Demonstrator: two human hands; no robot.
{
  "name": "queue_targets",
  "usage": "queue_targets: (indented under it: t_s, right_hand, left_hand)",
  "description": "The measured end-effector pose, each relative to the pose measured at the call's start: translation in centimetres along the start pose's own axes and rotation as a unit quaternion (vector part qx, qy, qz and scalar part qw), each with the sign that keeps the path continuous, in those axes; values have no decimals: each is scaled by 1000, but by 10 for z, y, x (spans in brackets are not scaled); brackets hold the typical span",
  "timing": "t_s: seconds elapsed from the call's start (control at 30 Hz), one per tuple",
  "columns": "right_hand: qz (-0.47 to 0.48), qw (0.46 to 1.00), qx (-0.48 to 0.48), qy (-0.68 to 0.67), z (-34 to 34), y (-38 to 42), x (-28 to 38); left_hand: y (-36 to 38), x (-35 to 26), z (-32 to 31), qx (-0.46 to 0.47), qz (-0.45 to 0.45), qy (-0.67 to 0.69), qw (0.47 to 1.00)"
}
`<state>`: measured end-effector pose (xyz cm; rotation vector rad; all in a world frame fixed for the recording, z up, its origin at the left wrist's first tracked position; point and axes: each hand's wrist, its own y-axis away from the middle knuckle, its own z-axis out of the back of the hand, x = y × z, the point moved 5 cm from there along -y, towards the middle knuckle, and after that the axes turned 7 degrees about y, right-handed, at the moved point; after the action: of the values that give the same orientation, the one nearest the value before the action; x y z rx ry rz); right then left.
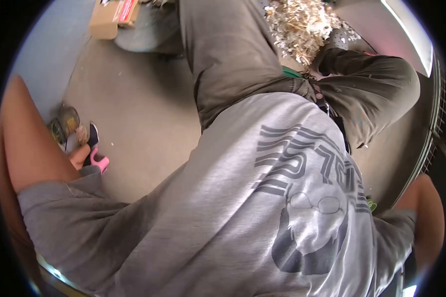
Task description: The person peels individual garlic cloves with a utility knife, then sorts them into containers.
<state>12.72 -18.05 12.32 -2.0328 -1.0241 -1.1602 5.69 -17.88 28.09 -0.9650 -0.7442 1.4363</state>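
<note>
Floor: tan concrete floor (143, 114) fills the middle of your view, bare apart from a few pale specks scattered on it.
Wall: a pale blue-grey wall (49, 64) runs along the left edge and meets the floor low down.
Your body: you look straight down your grey printed T-shirt (243, 213) and olive trousers (233, 59); one knee bends out to the right.
Left hand: your left hand (80, 156) shows only as a bit of fingers past your sleeve, at the pink-and-black tool (96, 151); it touches the tool, but you cannot tell whether the grip is closed around it.
Tool position: it lies low by the wall, just beside your left arm.
Beside it: a round, dusty glass jar (67, 121) sits against the wall, near the tool.
Right hand: out of sight; only your right upper arm (426, 213) shows at the edge.
Far end: a cardboard box (111, 17) with a red label lies at the top left.
Shavings: a heap of pale straw or wood shavings (302, 27) lies at the top, by your legs.
Right edge: a dark wire grille (438, 119) curves down the side.
</note>
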Motion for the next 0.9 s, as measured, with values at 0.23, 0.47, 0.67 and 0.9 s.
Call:
queue_targets:
  t_s: [0.23, 0.47, 0.67, 0.9]
  right_hand:
    - [-15, 976, -23, -218, -30, -41, -21]
    - [26, 948, -49, -312, -35, -70, -30]
    - [28, 959, -58, -274, -3, -76, -41]
    - [73, 910, -61, -404, 16, -68, -57]
  left_hand:
    - [-3, -17, 7, 0, -5, -17, 1000]
    - [-4, -20, 8, 0, -26, 10, 1000]
    - [-12, -19, 13, -12, -74, 48, 996]
    - [-22, -28, 7, -12, -113, 72, 991]
